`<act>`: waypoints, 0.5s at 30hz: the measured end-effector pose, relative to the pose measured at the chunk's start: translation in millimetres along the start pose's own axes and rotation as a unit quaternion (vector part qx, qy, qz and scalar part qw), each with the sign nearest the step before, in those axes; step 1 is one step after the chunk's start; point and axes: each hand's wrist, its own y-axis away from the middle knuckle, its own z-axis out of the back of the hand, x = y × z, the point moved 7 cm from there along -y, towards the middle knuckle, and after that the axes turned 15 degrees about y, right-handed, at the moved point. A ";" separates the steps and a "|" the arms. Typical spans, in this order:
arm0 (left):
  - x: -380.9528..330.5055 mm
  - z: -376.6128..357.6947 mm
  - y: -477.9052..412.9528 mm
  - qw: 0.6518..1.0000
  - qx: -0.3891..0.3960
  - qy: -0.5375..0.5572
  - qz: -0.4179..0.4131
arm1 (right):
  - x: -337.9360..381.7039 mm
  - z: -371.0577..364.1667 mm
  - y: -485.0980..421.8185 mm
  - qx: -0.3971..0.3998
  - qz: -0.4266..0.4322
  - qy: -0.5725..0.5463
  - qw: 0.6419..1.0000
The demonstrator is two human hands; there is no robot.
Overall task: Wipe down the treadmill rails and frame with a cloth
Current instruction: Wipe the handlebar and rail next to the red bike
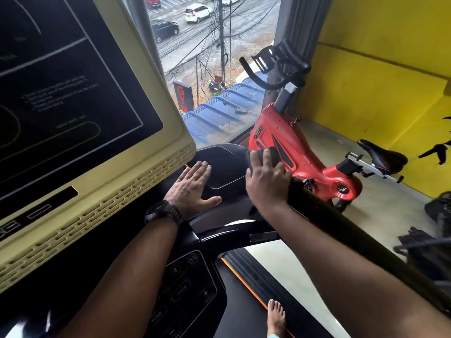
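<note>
Your right hand [266, 184] grips the cloth [271, 154] over the rail [341, 230] end to wipe it; your left hand [192, 189] rests flat and released on the console [224, 162], probably bracing you.

Upper-floor gym. Left of the left hand [192, 186] rises a treadmill console [73, 118] with a dark screen. Just beyond the right hand [266, 181] stands a red spin bike [292, 152] against a yellow wall [378, 69]. Ahead of both hands, a window [214, 57] overlooks a street with cars below, where a sign [183, 97] reads "GYM" in red letters.
</note>
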 end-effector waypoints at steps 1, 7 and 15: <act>0.5 -0.2 -0.3 1.000 0.001 0.000 0.000 | 6.9 2.3 11.2 -0.033 0.023 0.000 0.999; 0.1 -1.3 -0.6 1.000 0.006 -0.001 -0.001 | -9.2 -3.9 -23.9 0.012 0.167 -0.070 0.983; -1.6 -1.1 -0.7 1.000 0.003 0.004 -0.004 | 11.2 2.7 35.2 -0.101 0.110 -0.034 0.988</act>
